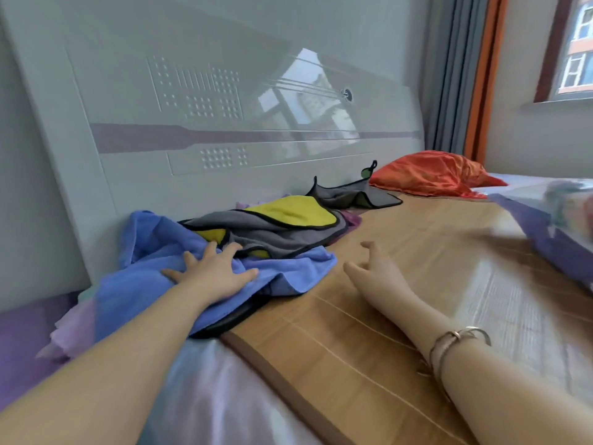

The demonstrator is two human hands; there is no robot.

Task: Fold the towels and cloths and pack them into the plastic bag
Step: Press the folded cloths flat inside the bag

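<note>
I judge this to be the picking-up step — no cloth in the pile is folded yet. My left hand (213,273) lies flat on the blue towel (154,274) at centre left of the frame, fingers (208,250) spread wide and pressing down, not curled round anything. The fingertips reach to the edge of the grey and yellow cloth (272,226) just above. My right hand (373,268) hovers over the wooden mat (369,332) just right of the towel's edge, fingers loosely bent, holding nothing. Next I need to pinch a corner of the blue towel, pull it clear onto the mat and spread it flat. A second grey cloth (356,194) lies further up, near the orange pillow (430,173). At the right edge is a blurred clear shape — possibly the plastic bag (568,200), I cannot tell.
</note>
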